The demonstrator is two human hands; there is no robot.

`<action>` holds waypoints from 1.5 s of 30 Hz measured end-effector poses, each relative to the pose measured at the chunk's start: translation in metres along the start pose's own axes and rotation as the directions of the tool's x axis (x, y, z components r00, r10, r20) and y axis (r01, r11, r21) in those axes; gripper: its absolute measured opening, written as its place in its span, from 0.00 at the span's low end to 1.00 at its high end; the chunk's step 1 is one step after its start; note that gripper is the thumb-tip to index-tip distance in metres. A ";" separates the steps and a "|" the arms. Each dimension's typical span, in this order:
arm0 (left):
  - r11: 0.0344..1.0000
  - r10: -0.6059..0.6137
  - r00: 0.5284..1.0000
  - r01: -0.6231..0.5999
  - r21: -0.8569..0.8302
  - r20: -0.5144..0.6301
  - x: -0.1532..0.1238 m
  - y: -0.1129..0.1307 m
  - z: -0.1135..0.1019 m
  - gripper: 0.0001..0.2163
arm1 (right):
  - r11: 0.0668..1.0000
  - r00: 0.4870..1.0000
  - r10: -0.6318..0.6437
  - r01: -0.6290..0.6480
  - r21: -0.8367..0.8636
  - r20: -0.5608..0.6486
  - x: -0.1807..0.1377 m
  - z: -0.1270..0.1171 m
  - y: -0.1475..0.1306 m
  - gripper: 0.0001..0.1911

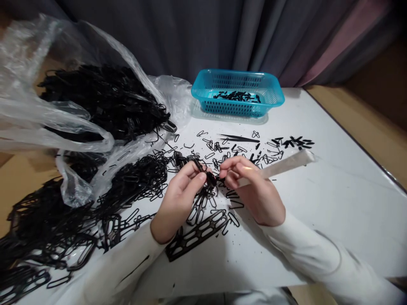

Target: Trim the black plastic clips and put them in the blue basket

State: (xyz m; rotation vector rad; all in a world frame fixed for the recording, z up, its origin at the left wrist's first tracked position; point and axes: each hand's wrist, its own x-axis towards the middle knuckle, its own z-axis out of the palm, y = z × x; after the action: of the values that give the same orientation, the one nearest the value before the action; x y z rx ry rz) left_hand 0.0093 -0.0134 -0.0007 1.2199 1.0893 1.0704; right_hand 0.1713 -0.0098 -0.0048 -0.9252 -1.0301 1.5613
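Observation:
My left hand (pixel 181 195) is closed, with thumb and fingers pinching a black moulded piece (pixel 210 178) above the middle of the table. Close on its right, my right hand (pixel 254 186) is curled, its fingertips at the edge of that black piece. A pale, flat, semi-clear strip (pixel 291 163) passes through my right hand and sticks out to the upper right. Below the hands lies a black frame with oblong holes (pixel 199 235). Thin black loops (pixel 233 218) and small black bits are strewn around it. Whether the right fingertips grip the black piece is hidden.
A blue perforated basket (pixel 237 110) at the back holds small black pieces. Black tweezers (pixel 240 138) lie before it, with a small pile of black pieces (pixel 295 142) to the right. At left are a clear plastic bag (pixel 101 144) full of black parts and a tangled black heap (pixel 51 216).

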 end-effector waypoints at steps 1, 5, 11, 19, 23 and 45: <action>1.000 0.006 1.000 -0.006 -0.003 0.010 0.000 0.000 0.000 0.08 | 1.000 0.999 -0.018 0.019 0.015 -0.027 0.000 -0.001 0.000 0.14; 1.000 0.007 1.000 -0.007 -0.008 0.009 0.000 0.002 0.001 0.07 | 0.996 0.996 -0.052 0.046 -0.076 -0.077 -0.001 -0.004 -0.003 0.29; 0.998 -0.004 1.000 0.005 0.070 -0.023 -0.001 0.001 0.004 0.04 | 0.984 0.990 -0.137 0.139 -0.109 0.024 -0.006 -0.001 -0.008 0.09; 0.981 0.083 0.992 -0.064 0.185 -0.097 -0.001 -0.002 0.003 0.04 | 0.843 0.935 -0.311 0.355 -0.405 0.171 -0.006 -0.004 -0.014 0.03; 0.972 0.078 0.992 -0.055 0.227 -0.094 -0.001 -0.002 0.001 0.04 | 0.828 0.926 -0.316 0.375 -0.418 0.206 -0.004 -0.006 -0.015 0.04; 0.973 -0.020 0.993 0.045 0.224 -0.112 -0.005 -0.001 0.010 0.04 | 0.379 0.784 -0.462 0.596 -0.708 0.414 -0.003 -0.009 0.001 0.05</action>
State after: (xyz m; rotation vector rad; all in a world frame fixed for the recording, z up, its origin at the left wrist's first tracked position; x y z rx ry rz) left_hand 0.0184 -0.0202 -0.0013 1.3297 1.3408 1.0179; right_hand 0.1797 -0.0116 -0.0090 -0.9097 -2.0272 0.5203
